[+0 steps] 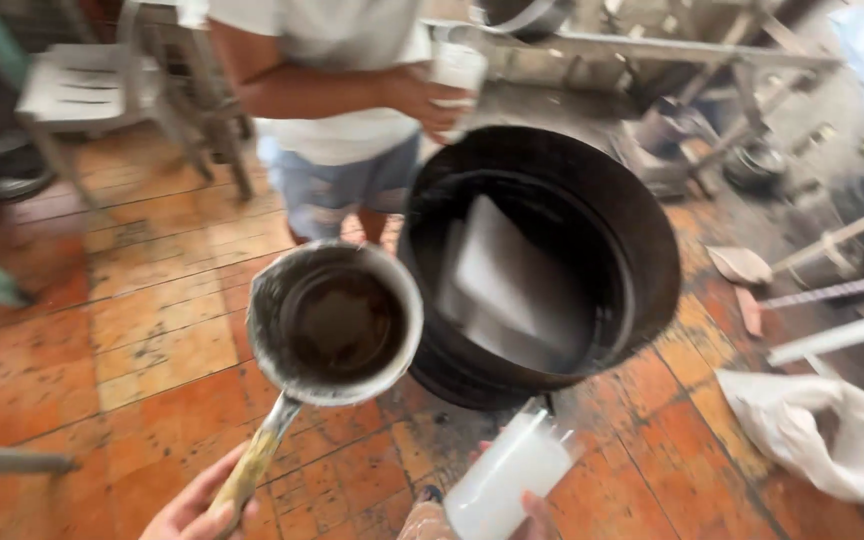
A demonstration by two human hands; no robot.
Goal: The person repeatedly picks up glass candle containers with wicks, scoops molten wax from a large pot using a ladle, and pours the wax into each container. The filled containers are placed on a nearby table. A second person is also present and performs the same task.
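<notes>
We are holding a ladle (337, 322) by its long handle in our left hand (197, 510), fingers closed around the handle's end near the bottom edge of the view. The ladle's metal bowl is hanging level over the tiled floor (152, 340), just beside the black drum (552, 270), and it is carrying dark liquid well below its rim. We are judging it front-heavy: the load is sitting far from the grip, so the bowl will want to tip, and the liquid will slosh. The handle looks stiff, worn and perhaps slick, so taking it further up toward the bowl would be steadying. Our right hand (532, 515) is clamping a pale plastic cup (507, 480), tilted, near the drum's foot; the cup looks light, thin and easy to crush, and we cannot tell whether anything is in it. The drum is holding liquid with a pale sheet lying in it. Beyond it another person (332, 100) is standing, their hand (427, 100) gripping a white cup (457, 70). A white bag (822, 430) is lying to the right.
</notes>
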